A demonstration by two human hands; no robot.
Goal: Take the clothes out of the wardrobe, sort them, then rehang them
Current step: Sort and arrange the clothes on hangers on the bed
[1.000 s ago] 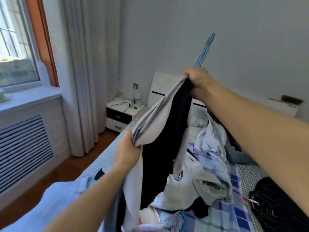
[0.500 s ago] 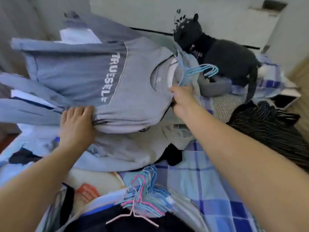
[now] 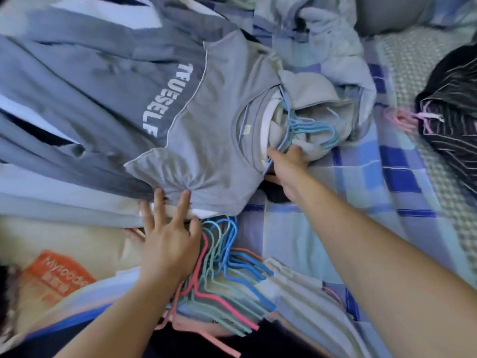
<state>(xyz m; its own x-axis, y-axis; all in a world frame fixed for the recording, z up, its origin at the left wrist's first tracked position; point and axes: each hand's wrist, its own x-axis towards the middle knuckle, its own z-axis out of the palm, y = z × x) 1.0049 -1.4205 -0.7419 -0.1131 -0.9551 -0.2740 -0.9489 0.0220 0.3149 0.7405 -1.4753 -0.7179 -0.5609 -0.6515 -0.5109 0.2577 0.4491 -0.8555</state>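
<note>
My left hand [image 3: 167, 244] lies spread – fingers straight – on the grey T-shirt [image 3: 206, 140] hem. At its collar my right hand [image 3: 285, 161] grips the light blue hangers [image 3: 309, 127]; more hangers [image 3: 224, 275] lie just below the shirt.

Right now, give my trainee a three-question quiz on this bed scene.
1. True or false: the left hand lies with straight fingers on the grey shirt.
2. What does the right hand grip at the shirt's collar? A) blue hangers B) a sock C) a belt
3. Fill in: a loose pile of coloured ______ lies just right of the left hand.

Key: 1 true; 2 A, the blue hangers; 3 hangers.
</note>
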